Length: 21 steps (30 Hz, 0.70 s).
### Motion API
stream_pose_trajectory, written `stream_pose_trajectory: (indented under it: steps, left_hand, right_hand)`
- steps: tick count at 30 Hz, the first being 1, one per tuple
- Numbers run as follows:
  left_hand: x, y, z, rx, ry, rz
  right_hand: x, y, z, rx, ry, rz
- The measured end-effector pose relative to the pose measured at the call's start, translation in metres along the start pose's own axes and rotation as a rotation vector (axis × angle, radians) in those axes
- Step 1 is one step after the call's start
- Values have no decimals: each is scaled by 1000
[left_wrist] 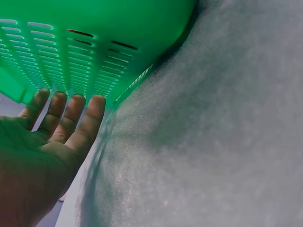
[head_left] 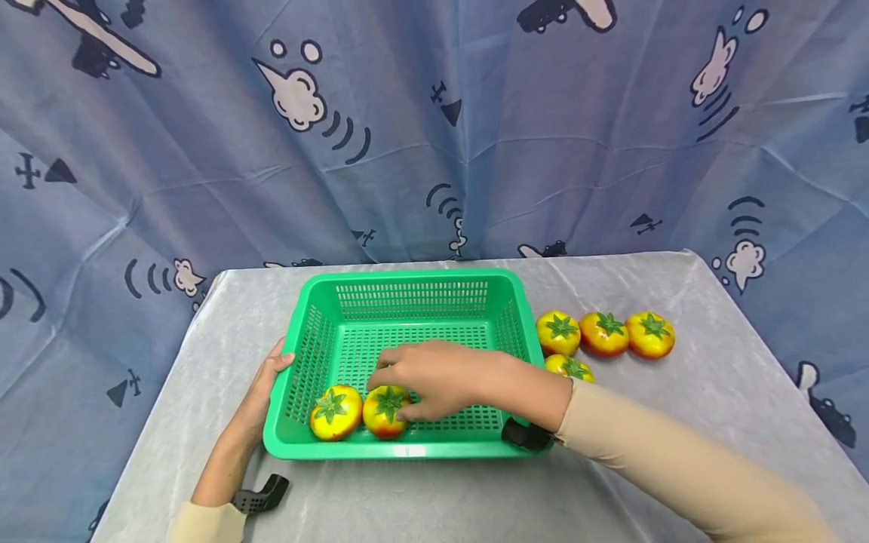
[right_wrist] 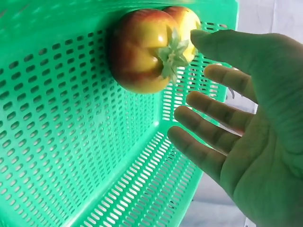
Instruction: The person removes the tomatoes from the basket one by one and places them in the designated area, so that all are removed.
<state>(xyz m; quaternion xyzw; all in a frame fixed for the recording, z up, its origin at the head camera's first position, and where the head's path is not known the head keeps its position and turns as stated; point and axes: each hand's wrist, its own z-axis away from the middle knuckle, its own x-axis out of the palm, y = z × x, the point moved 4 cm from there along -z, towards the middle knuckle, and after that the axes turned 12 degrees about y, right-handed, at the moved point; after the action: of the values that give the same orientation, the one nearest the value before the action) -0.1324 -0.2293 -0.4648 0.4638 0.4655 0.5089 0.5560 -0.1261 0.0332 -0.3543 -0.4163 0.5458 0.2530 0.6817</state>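
Two fruits [head_left: 336, 412] in the basket [head_left: 407, 451], near the right hand [head_left: 437, 378], fingers apart; left hand [head_left: 260, 388] clamped on basket.

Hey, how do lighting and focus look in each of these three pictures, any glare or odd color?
Head view: bright and mostly sharp, with a small glint on the front rim of the green basket; left wrist view: soft, grainy gray tabletop, greenish cast on the left hand; right wrist view: green cast on the right hand, shiny highlights on the nearer yellow-red fruit.
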Motion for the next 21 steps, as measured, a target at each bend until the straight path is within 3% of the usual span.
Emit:
stream_pose_trajectory:
  steps: [21]
  left_hand:
    - [1,-1,0,-7,-8,23]
  right_hand:
    - [17,-2,-18,-55,-109,-4]
